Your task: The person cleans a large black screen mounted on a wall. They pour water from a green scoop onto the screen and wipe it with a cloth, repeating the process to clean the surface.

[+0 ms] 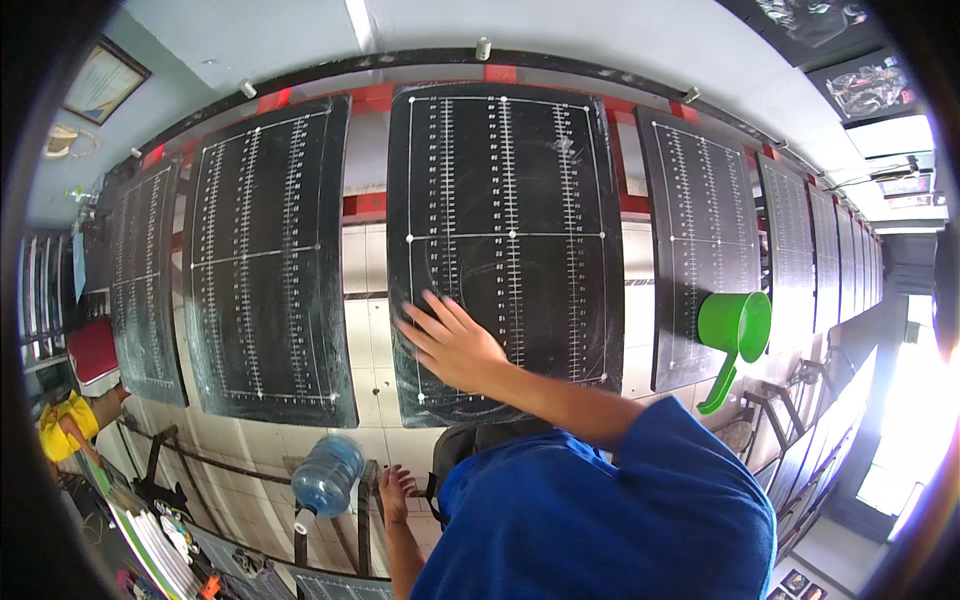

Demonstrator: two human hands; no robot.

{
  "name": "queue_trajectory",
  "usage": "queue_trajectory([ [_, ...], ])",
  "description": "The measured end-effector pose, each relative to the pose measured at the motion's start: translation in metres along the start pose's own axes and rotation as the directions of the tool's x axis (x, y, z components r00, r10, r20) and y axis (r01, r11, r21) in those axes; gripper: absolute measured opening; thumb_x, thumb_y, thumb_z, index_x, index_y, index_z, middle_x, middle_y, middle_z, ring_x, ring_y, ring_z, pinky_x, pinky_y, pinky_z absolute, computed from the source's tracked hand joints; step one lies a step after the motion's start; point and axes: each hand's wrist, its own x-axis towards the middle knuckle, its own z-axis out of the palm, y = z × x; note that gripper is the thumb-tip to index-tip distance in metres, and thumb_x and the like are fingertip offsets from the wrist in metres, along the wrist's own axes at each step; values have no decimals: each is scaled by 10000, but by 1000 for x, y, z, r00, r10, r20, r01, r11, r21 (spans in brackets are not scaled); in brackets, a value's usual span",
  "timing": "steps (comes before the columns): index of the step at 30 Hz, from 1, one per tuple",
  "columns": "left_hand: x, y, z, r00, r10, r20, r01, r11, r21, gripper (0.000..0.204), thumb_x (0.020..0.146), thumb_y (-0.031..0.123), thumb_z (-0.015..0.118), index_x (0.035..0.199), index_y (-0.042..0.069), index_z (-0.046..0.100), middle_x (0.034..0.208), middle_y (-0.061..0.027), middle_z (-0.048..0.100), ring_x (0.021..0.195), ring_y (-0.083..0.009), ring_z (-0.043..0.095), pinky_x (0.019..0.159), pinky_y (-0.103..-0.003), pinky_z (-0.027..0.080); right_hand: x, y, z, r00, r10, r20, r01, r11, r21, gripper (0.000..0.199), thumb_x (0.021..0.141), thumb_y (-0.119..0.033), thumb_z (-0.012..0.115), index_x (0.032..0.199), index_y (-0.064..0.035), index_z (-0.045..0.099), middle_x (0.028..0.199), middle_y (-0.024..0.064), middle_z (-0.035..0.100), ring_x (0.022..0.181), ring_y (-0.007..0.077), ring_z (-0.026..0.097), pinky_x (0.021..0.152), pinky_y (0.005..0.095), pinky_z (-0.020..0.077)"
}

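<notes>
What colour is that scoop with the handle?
The scoop is bright green; the head view shows it.

Probably a workshop or classroom: ruled black boards (545, 190) row across the middle, wall frame (104, 83) upper left.

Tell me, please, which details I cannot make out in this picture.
All in the head view:
Palm of the bare right hand: hidden by the hand's own back, with the patch behind it on the black rectangular board with white scales.
Marks on the farthest dark boards: too small.
Wearer of the bright yellow sleeve: partly cut off by the dark rim.
Contents of the translucent blue plastic bottle: unclear through its tinted wall.
</notes>
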Motion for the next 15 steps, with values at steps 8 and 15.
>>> queue_trajectory([
  [8, -58, -108, 1, 922, -382, -59, 371, 917, -144, 309, 1008, 332, 499, 1164, 90, 610, 848, -34, 658, 693, -143, 592, 612, -280, 467, 11, 280, -67, 499, 651, -572, -777, 628, 37, 641, 1033, -389, 418, 1536, 0, 329, 1596, 233, 312, 1468, 492, 246, 1198, 590, 171],
  [15, -36, -56, 15, 999, -28, -38, 31, 996, 84, 361, 1012, 339, 524, 1207, 47, 607, 935, -61, 680, 746, -169, 640, 615, -288, 489, 218, 173, -60, 823, 381, -422, -461, 881, -105, 649, 1016, -457, 414, 1496, -20, 388, 1581, 184, 353, 1484, 441, 245, 1218, 534, 185],
])
